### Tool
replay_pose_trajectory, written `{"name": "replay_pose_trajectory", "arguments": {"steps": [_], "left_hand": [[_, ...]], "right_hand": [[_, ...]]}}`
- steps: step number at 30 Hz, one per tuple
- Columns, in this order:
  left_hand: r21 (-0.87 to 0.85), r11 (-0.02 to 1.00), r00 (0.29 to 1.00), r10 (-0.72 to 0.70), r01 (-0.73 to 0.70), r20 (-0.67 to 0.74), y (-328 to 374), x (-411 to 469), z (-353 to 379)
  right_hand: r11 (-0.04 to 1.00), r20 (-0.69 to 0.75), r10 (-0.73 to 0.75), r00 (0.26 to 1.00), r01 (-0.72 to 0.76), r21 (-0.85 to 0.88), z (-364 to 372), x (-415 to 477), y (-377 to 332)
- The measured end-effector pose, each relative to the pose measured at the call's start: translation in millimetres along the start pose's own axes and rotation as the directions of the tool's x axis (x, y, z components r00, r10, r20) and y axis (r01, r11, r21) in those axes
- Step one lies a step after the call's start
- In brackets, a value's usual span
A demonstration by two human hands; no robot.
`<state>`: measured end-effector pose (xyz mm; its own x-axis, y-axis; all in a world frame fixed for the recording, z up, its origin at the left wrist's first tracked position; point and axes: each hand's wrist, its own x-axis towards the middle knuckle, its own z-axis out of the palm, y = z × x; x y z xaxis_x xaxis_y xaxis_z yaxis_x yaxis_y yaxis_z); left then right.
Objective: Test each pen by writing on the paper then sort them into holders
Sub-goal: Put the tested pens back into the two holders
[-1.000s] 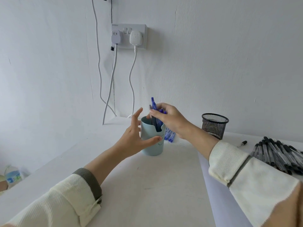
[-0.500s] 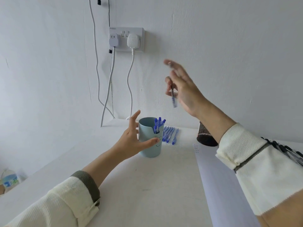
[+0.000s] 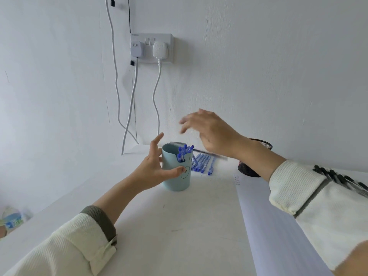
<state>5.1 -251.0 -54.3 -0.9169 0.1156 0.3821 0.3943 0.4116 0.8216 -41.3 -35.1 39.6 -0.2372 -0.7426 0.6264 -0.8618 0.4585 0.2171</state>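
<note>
Left hand point(image 3: 153, 168) is spread wide, thumb touching the cup point(image 3: 175, 178) at its 3 o'clock. Right hand point(image 3: 211, 132) hangs blurred at the cup's 1 o'clock, fingers splayed; a blurred pen point(image 3: 201, 151) streaks beneath it, grip unclear. Loose pens point(image 3: 202, 163) and mesh holder point(image 3: 247, 170) lie at the cup's 3 o'clock on the table point(image 3: 179, 226), paper point(image 3: 264, 216) at 5, wall socket point(image 3: 151, 47) at 12

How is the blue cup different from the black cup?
The blue cup has smooth solid walls; the black cup is wire mesh. The blue cup shows a drawn smiley and blue pens sticking out; no pens show above the black cup's visible rim. The right arm hides much of the black cup, not the blue cup. Both stand upright on the table.
</note>
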Motion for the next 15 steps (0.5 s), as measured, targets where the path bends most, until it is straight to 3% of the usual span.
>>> {"name": "replay_pose_trajectory", "arguments": {"steps": [2, 3, 5, 6, 7, 10, 15], "left_hand": [[-0.003, 1.000, 1.000, -0.003, 0.004, 0.009, -1, 0, -1], [-0.004, 1.000, 1.000, -0.006, 0.006, 0.014, -1, 0, -1], [-0.002, 1.000, 1.000, -0.008, 0.008, 0.018, 0, 0, -1], [0.004, 1.000, 1.000, -0.007, 0.007, 0.017, 0, 0, -1], [0.013, 1.000, 1.000, -0.007, 0.007, 0.016, -1, 1, 0], [0.028, 1.000, 1.000, 0.004, -0.004, 0.001, -1, 1, 1], [0.019, 1.000, 1.000, 0.000, -0.001, 0.006, -2, 1, 1]], "right_hand": [[0.950, -0.158, 0.312, 0.937, -0.303, 0.081, 6, -10, 4], [0.897, -0.133, 0.441, 0.887, -0.434, 0.081, 11, -16, 9], [0.770, 0.247, 0.597, 0.764, -0.632, 0.092, 26, -29, 15], [0.721, 0.446, 0.571, 0.689, -0.681, 0.129, 36, -36, 15], [0.700, 0.547, 0.514, 0.660, -0.692, 0.176, 46, -41, 15], [0.752, 0.489, 0.435, 0.756, -0.604, 0.265, 68, -46, 12], [0.748, 0.200, 0.551, 0.810, -0.585, 0.314, 68, -36, 13]]}}
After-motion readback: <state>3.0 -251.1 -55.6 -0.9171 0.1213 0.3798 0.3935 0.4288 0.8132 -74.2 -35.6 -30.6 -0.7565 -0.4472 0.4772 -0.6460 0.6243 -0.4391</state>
